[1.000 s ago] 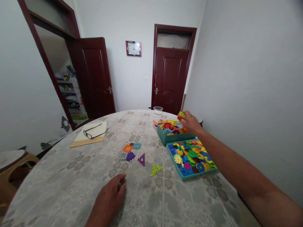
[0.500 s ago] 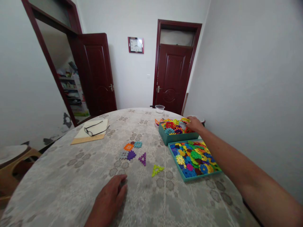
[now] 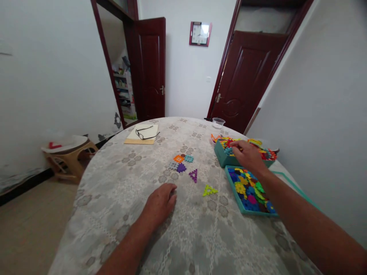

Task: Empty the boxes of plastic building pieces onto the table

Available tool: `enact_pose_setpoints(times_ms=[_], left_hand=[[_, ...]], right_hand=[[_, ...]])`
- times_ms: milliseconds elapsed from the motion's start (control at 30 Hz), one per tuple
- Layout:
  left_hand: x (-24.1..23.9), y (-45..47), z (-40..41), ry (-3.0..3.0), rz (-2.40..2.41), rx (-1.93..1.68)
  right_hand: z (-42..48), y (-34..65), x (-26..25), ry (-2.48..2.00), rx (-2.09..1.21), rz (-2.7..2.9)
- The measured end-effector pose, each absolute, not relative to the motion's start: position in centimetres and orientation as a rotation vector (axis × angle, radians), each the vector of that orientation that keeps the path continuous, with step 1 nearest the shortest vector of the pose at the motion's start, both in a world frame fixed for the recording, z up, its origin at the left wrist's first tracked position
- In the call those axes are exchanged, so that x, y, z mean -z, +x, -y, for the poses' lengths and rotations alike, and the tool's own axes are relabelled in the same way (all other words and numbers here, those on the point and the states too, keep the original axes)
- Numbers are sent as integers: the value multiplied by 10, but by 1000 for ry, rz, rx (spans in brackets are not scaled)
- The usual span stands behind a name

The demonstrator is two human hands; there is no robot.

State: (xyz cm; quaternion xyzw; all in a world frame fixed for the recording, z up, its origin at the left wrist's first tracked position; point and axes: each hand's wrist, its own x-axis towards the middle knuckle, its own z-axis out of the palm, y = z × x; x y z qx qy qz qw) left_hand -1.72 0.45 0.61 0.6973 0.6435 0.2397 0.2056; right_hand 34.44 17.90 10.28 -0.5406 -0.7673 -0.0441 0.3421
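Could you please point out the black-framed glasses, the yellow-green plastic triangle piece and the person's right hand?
black-framed glasses (image 3: 142, 134): head view, lens end of the frame.
yellow-green plastic triangle piece (image 3: 210, 191): head view, middle of the piece.
right hand (image 3: 249, 154): head view, back of the hand.

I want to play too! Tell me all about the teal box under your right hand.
The teal box is open-topped, rectangular, deep-walled, maybe plastic or card. Colourful plastic pieces heap above its rim, some spilling over the far edge. It stands upright on the right of the table, just beyond a shallower teal tray. The right hand lies on its pieces.
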Motion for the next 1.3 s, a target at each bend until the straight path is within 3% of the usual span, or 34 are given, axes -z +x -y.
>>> enact_pose_setpoints(times_ms=[167, 467, 1300], left_hand=[[-3, -18, -4, 1983, -1782, -688], [-12, -16, 0, 1964, -1772, -678], [-17, -16, 7, 1958, -1759, -771]], right_hand=[[-157, 246, -68, -1126, -265, 2393], [-215, 168, -15, -1453, -177, 2517], [-226, 99, -24, -1571, 17, 2684]])
